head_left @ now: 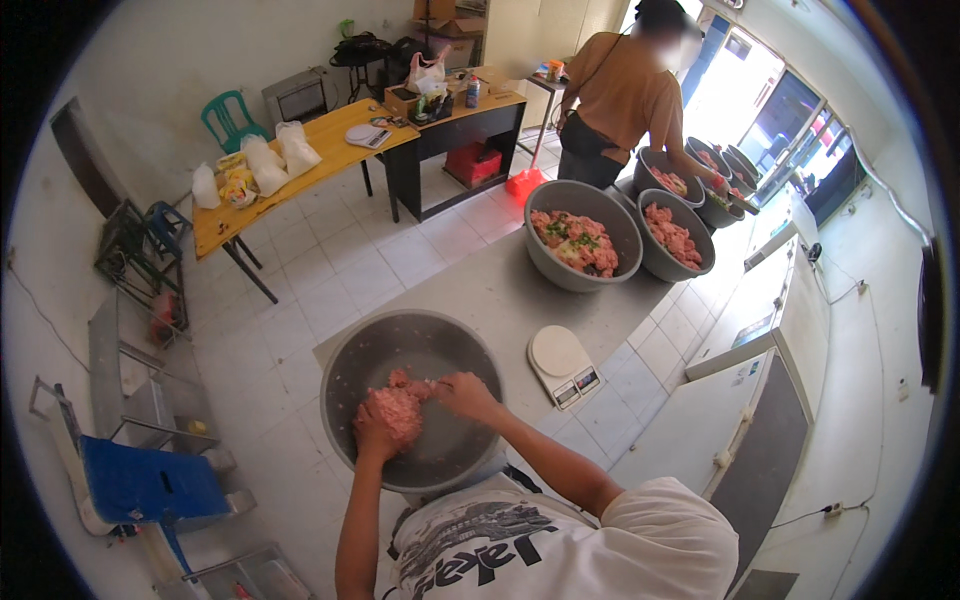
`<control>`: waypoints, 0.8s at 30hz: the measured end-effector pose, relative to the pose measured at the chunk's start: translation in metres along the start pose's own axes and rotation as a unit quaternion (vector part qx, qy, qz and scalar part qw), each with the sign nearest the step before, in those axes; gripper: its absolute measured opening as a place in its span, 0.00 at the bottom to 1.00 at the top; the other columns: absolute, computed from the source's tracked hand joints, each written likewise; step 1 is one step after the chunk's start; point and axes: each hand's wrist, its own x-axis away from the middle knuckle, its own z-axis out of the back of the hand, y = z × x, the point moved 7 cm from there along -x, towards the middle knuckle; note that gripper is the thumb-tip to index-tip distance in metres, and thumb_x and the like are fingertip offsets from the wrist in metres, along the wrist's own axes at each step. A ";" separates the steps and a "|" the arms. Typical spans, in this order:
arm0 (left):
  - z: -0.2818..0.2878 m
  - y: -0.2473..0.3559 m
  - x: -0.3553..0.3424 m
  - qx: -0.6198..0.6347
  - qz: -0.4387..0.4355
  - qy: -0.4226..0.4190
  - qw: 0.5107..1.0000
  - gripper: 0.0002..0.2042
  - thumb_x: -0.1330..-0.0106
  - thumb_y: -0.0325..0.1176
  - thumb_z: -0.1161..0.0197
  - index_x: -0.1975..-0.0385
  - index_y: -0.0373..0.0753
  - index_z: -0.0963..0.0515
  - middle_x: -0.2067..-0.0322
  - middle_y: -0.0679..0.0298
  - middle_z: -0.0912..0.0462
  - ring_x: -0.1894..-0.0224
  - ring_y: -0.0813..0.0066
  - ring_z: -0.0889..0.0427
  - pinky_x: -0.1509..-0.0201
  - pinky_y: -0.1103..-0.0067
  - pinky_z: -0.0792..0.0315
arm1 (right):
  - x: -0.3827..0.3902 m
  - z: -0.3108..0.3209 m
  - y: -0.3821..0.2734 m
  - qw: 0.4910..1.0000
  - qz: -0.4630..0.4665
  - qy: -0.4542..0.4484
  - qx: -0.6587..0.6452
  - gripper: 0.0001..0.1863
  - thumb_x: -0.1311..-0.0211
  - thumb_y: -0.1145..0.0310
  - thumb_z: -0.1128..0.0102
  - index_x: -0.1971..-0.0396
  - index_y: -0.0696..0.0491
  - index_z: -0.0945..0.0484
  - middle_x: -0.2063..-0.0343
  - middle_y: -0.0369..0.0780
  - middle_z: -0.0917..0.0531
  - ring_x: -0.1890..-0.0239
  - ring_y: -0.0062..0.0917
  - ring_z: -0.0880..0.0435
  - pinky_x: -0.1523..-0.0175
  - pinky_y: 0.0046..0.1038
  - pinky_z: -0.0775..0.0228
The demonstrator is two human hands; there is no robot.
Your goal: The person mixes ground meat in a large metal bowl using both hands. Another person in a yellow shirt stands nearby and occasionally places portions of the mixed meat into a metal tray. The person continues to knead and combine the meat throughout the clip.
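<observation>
A lump of pink ground meat (398, 412) lies in a large grey basin (340, 345) at the near end of the steel table. My left hand (375, 438) is curled round the near left side of the lump. On the other side, my right hand (466, 397) is closed, its fingertips pinching a small piece of meat at the lump's right edge. Smears and small bits of meat cling to the basin's wall. A white kitchen scale (563, 362) stands on the steel table (470, 290) to the right of the basin, its plate bare.
More grey basins of ground meat stand farther along; one basin (540, 255) has chopped greens on top. A person (615, 100) at the far right reaches into a basin. A yellow table (320, 140) with plastic bags is at the left. White chest freezers (690, 430) line the right.
</observation>
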 end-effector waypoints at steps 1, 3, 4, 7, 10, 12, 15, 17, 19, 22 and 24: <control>0.001 0.000 0.000 -0.009 -0.003 0.006 1.000 0.70 0.64 0.54 0.16 0.24 0.38 0.62 0.32 0.38 0.42 0.31 0.38 0.38 0.28 0.53 0.41 | 0.000 0.001 0.000 1.000 0.003 0.003 0.006 0.17 0.33 0.58 0.45 0.68 0.57 0.15 0.70 0.55 0.17 0.64 0.55 0.17 0.56 0.50 0.25; 0.001 -0.002 0.000 -0.033 -0.007 0.016 0.999 0.68 0.60 0.61 0.20 0.24 0.36 0.59 0.35 0.37 0.38 0.34 0.38 0.34 0.30 0.55 0.39 | -0.001 -0.001 0.002 1.000 0.003 -0.005 0.002 0.17 0.33 0.58 0.45 0.68 0.57 0.15 0.70 0.55 0.16 0.64 0.55 0.17 0.56 0.50 0.25; 0.001 -0.002 0.000 -0.034 -0.013 0.023 0.999 0.68 0.60 0.62 0.20 0.24 0.36 0.59 0.35 0.37 0.37 0.34 0.37 0.33 0.30 0.55 0.39 | -0.001 -0.001 0.001 1.000 0.016 -0.002 0.003 0.18 0.33 0.58 0.44 0.68 0.57 0.15 0.70 0.55 0.16 0.64 0.55 0.17 0.56 0.50 0.25; 0.000 -0.001 0.001 -0.049 -0.026 0.039 0.998 0.68 0.61 0.63 0.21 0.25 0.36 0.58 0.36 0.38 0.36 0.36 0.37 0.32 0.31 0.55 0.38 | -0.002 -0.004 0.001 0.999 0.040 0.007 -0.003 0.18 0.32 0.57 0.44 0.68 0.58 0.15 0.70 0.55 0.16 0.64 0.54 0.17 0.57 0.50 0.25; 0.002 0.001 0.002 -0.051 -0.034 0.052 0.997 0.68 0.61 0.64 0.21 0.25 0.36 0.58 0.37 0.38 0.35 0.37 0.37 0.32 0.32 0.54 0.37 | -0.003 -0.010 0.004 0.999 0.053 0.008 0.000 0.18 0.32 0.56 0.43 0.67 0.58 0.15 0.69 0.55 0.16 0.63 0.54 0.17 0.58 0.49 0.26; 0.004 0.002 0.002 -0.049 -0.031 0.038 0.998 0.68 0.60 0.64 0.21 0.25 0.36 0.57 0.37 0.38 0.36 0.37 0.37 0.31 0.32 0.54 0.36 | -0.004 -0.014 0.007 0.999 0.049 -0.001 0.006 0.17 0.33 0.57 0.42 0.65 0.57 0.16 0.68 0.55 0.17 0.62 0.54 0.18 0.57 0.48 0.27; 0.010 0.005 0.004 -0.055 -0.019 0.020 0.998 0.67 0.60 0.65 0.22 0.25 0.36 0.56 0.36 0.38 0.36 0.37 0.37 0.31 0.33 0.54 0.36 | -0.005 -0.018 0.012 1.000 0.028 -0.006 -0.002 0.17 0.33 0.57 0.41 0.66 0.57 0.16 0.69 0.55 0.17 0.62 0.55 0.19 0.57 0.48 0.27; 0.014 0.008 0.004 -0.029 -0.013 0.024 0.999 0.67 0.60 0.63 0.21 0.25 0.35 0.57 0.36 0.39 0.36 0.37 0.38 0.31 0.33 0.54 0.36 | -0.004 -0.015 0.009 0.998 0.056 0.021 -0.028 0.17 0.33 0.57 0.41 0.66 0.58 0.17 0.69 0.55 0.17 0.62 0.55 0.19 0.57 0.49 0.27; 0.014 0.011 0.002 -0.008 -0.004 0.022 1.000 0.67 0.60 0.61 0.20 0.25 0.35 0.57 0.36 0.39 0.36 0.37 0.38 0.31 0.33 0.54 0.36 | -0.005 -0.013 0.008 0.996 0.071 0.036 -0.030 0.19 0.32 0.56 0.43 0.66 0.58 0.16 0.69 0.55 0.17 0.63 0.56 0.18 0.58 0.49 0.26; 0.014 0.011 0.001 -0.002 0.004 0.025 1.000 0.67 0.60 0.58 0.18 0.25 0.35 0.58 0.36 0.39 0.36 0.36 0.38 0.32 0.32 0.54 0.36 | -0.005 -0.015 0.007 0.997 0.067 0.018 -0.013 0.22 0.30 0.52 0.45 0.65 0.58 0.15 0.69 0.55 0.16 0.63 0.56 0.17 0.57 0.50 0.25; 0.014 0.009 0.002 -0.040 0.010 0.024 0.999 0.67 0.61 0.57 0.18 0.25 0.35 0.58 0.36 0.39 0.36 0.36 0.38 0.32 0.32 0.55 0.37 | -0.004 -0.018 0.007 0.999 0.052 -0.005 -0.011 0.22 0.30 0.52 0.44 0.65 0.58 0.15 0.69 0.55 0.16 0.64 0.56 0.17 0.57 0.50 0.25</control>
